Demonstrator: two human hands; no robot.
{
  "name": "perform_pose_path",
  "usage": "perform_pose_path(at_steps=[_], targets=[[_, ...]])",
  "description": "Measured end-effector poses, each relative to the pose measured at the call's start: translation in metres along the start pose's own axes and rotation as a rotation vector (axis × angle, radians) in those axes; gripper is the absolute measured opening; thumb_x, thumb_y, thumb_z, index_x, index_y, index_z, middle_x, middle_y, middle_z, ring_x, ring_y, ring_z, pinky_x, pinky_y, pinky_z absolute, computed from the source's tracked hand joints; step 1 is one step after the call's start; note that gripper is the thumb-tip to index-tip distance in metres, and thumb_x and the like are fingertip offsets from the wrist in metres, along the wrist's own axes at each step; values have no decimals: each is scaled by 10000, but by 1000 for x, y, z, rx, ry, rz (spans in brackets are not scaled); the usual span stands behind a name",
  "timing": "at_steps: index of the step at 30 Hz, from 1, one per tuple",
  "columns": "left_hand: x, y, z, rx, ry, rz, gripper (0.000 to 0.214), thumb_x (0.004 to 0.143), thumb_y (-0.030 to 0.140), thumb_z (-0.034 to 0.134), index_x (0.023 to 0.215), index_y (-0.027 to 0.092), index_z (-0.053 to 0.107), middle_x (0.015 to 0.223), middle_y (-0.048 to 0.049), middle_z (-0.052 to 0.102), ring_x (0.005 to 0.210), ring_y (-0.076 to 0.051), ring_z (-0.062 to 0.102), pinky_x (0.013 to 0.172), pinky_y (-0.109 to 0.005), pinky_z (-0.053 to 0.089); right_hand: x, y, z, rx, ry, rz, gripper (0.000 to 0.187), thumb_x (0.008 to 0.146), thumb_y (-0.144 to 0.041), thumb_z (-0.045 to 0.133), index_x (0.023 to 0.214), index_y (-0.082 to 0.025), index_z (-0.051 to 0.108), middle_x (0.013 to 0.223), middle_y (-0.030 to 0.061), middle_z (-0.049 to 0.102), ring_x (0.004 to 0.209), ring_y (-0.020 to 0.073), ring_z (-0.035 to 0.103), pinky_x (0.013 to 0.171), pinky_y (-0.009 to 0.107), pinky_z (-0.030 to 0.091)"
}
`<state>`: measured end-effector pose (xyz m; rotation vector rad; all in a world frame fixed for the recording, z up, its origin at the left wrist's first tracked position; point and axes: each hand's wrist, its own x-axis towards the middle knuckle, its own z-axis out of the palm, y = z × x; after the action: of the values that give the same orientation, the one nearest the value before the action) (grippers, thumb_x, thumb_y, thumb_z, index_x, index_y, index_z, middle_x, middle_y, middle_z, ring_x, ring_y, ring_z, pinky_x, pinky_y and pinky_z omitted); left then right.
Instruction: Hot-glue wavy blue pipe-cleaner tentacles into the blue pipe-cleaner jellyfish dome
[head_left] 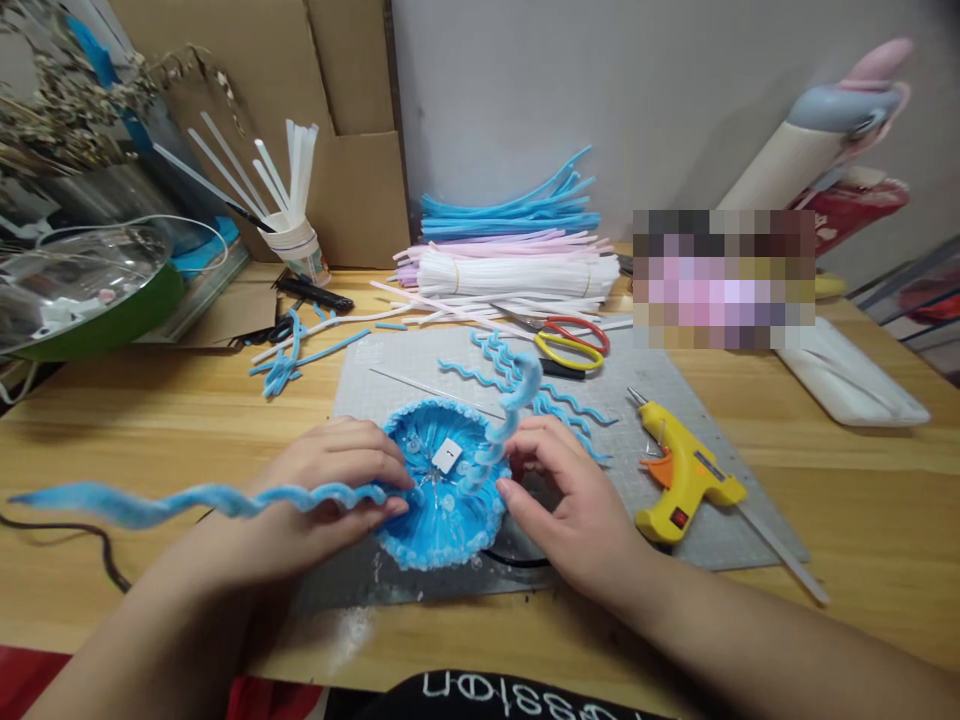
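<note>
A round, hollow blue pipe-cleaner bowl (442,535) with a fuzzy rim lies open side up on the mat. Inside it sits a small white block (448,456) marked with a line, amid clear glue-like spots. My left hand (330,480) is closed at the bowl's left side, its thumb and fingers pinching the inner end of a long wavy blue pipe cleaner (202,498) that reaches out leftward. Another wavy blue strand (521,390) rises from the bowl's right side. There my right hand (574,490) grips the rim between thumb and curled fingers.
Right of the bowl, a yellow glue gun (682,475) rests on the grey cutting mat (720,535). Behind are wavy blue strands (570,405), scissors (574,340) and pipe-cleaner bundles (517,275). A cup of glue sticks (292,245) and blue offcuts (281,370) stand left.
</note>
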<state>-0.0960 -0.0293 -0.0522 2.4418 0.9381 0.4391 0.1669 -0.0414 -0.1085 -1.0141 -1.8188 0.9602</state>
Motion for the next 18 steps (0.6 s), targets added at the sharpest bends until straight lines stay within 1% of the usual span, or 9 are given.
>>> perform_pose_path(at_steps=[4, 6, 10, 15, 18], targets=[[1, 0, 0, -8, -9, 4, 75, 899, 179, 629, 965, 206, 654, 926, -14, 694, 903, -148, 627, 826, -276, 472, -1, -1, 0, 7, -5, -12, 120, 886, -129, 549, 933, -238, 528, 941, 12, 500, 810, 147, 499, 729, 299, 457], [1, 0, 0, -2, -3, 4, 75, 899, 183, 629, 966, 205, 656, 926, -18, 693, 902, -150, 629, 822, -278, 476, -1, -1, 0, 9, -6, -11, 123, 888, -131, 548, 944, -239, 530, 946, 15, 502, 820, 152, 502, 736, 305, 460], [2, 0, 0, -2, 3, 15, 74, 900, 185, 623, 962, 200, 660, 920, -26, 692, 874, -154, 629, 796, -283, 485, -1, 0, 0, 11, -1, 6, 182, 877, -120, 556, 1005, -247, 532, 1012, 29, 514, 901, 168, 525, 786, 325, 471], [2, 0, 0, 5, 4, 17, 68, 897, 188, 629, 957, 201, 659, 916, -28, 698, 882, -161, 634, 802, -288, 482, 0, -1, 0, 5, -11, -6, 122, 887, -135, 553, 941, -241, 526, 953, 19, 497, 829, 158, 501, 740, 312, 459], [2, 0, 0, -2, -1, 16, 55, 898, 181, 626, 944, 199, 651, 909, -24, 689, 858, -153, 625, 781, -283, 476, 0, -1, 0, 8, -9, -6, 137, 883, -129, 552, 959, -240, 528, 963, 19, 499, 836, 156, 503, 736, 306, 456]])
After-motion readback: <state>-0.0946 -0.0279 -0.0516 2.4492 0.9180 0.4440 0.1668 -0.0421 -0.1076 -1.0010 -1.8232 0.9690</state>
